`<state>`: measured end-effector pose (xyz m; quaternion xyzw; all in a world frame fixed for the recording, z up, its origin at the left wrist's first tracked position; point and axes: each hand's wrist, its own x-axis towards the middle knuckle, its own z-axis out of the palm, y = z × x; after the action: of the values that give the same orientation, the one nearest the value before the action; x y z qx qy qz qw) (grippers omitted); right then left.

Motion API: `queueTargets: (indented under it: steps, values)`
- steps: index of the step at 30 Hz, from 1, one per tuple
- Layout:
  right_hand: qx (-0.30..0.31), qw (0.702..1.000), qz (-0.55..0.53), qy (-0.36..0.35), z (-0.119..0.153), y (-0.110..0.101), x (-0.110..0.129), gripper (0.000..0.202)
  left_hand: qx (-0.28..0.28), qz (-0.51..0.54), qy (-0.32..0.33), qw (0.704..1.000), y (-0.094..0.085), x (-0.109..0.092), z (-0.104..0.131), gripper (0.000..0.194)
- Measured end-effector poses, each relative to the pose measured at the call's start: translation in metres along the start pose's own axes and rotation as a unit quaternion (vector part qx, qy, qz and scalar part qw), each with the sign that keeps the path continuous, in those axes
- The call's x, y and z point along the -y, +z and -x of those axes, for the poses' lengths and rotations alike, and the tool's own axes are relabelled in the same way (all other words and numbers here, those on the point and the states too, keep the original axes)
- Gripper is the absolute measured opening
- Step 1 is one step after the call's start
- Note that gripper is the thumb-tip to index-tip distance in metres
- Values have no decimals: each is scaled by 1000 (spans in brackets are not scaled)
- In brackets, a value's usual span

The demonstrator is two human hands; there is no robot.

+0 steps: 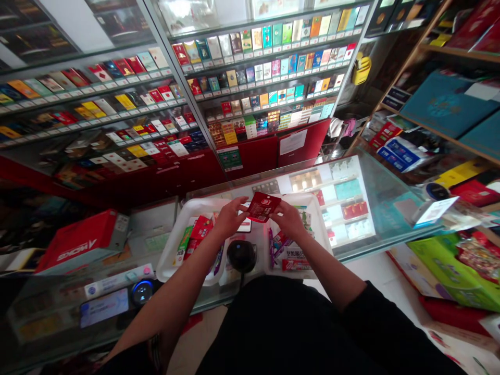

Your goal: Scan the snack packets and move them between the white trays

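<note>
A small red packet (263, 207) with pale print is held up over the gap between two white trays. My right hand (289, 220) pinches its right edge between thumb and fingers. My left hand (233, 214) is close to the packet's left edge, thumb and fingers apart; whether its tips touch the packet I cannot tell. Below my left hand, the left white tray (166, 260) holds red, green and purple packets. Under my right hand, the right white tray (322, 229) contains more wrapped packets. Between the trays stands a round black scanner (241, 255), with a lit screen (245, 225) behind it.
A glass counter (383, 208) runs beneath the trays. On the left are a red box (88, 242), a phone-like screen (104, 307) and a blue-ringed black device (142, 292). Shelves of small packs (273, 67) stand opposite. A green box (449, 265) sits at right.
</note>
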<state>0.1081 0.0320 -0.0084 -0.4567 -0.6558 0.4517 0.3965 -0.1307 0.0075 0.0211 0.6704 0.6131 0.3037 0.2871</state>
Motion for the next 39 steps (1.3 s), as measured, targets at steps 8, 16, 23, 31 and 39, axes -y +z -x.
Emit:
queueTargets:
  steps: [8, 16, 23, 31, 39]
  values:
    - [35, 993, 113, -25, 6, 28, -3, 39, -16, -80, 8, 997, -14, 25, 23, 52]
    - [61, 989, 136, -14, 12, 44, 0, 38, -24, -86, -7, 996, -16, 37, 38, 49]
    - [70, 988, 136, -17, 14, 54, 2, 37, -32, -105, -19, 994, -18, 41, 49, 50]
    - [70, 989, 133, -1, 3, 64, -9, 35, -54, -77, -41, 995, -18, 52, 54, 47]
    - [90, 991, 97, 11, -1, 69, -13, 32, -56, -61, -45, 996, -24, 46, 54, 49]
